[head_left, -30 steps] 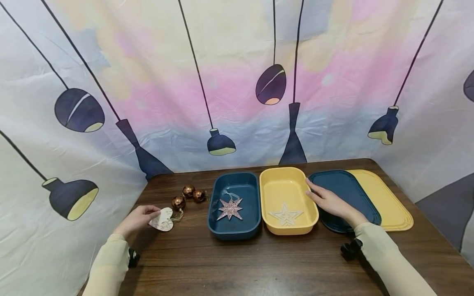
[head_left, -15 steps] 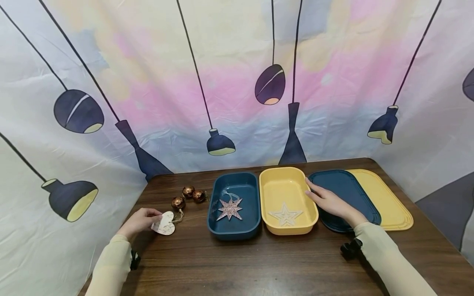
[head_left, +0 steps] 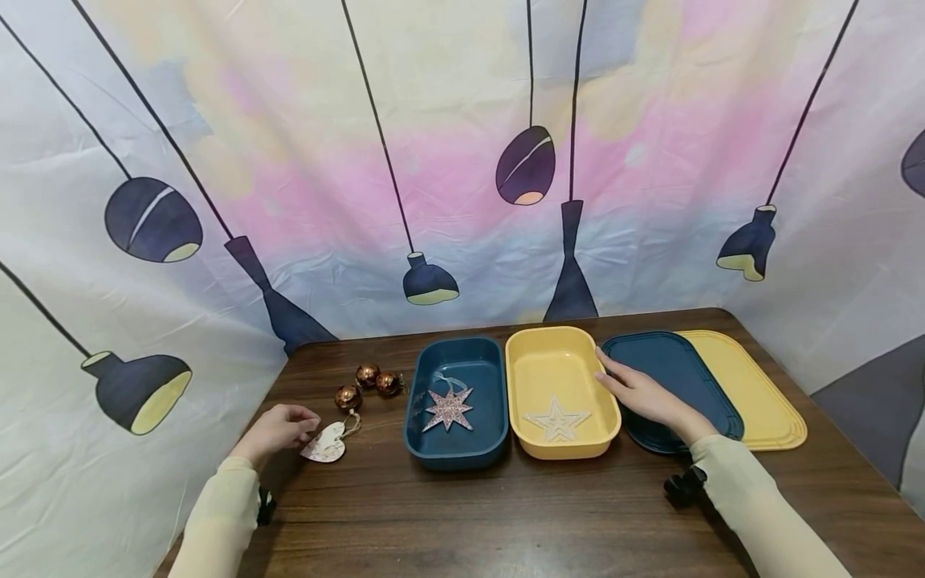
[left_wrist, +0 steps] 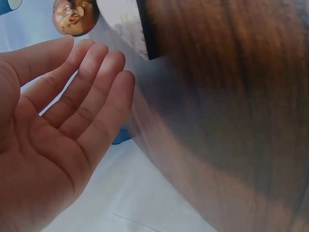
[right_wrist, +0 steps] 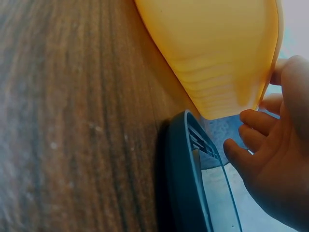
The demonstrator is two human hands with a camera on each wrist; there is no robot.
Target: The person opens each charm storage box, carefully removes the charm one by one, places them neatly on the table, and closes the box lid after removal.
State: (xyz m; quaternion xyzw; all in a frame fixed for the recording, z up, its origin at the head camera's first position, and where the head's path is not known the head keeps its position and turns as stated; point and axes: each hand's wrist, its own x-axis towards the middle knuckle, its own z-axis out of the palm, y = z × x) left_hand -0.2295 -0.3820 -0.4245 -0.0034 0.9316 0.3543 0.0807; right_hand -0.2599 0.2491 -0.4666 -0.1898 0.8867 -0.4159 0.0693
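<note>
A pale heart-shaped ornament [head_left: 327,444] with a twine loop lies on the left of the table. Just beside it is my left hand [head_left: 278,433], its fingertips close to the heart's edge. In the left wrist view, the fingers [left_wrist: 108,92] are loosely bent, with nothing between them and the thumb. My right hand [head_left: 645,395] holds the right rim of a yellow box [head_left: 560,449], thumb over the edge and fingers outside. A light star ornament [head_left: 558,419] lies in that box. Next to it, a dark blue box [head_left: 455,461] contains a glittery pink star ornament [head_left: 450,409].
Behind the heart are copper-coloured baubles [head_left: 348,397]. On the right, a dark blue lid [head_left: 668,361] overlaps a yellow lid [head_left: 759,401]. The brown wooden table [head_left: 433,522] reaches back to a patterned cloth [head_left: 462,185].
My left hand has let go of the heart, which now lies slightly nearer and further right, its point turned toward me. The right hand has stayed at the yellow box.
</note>
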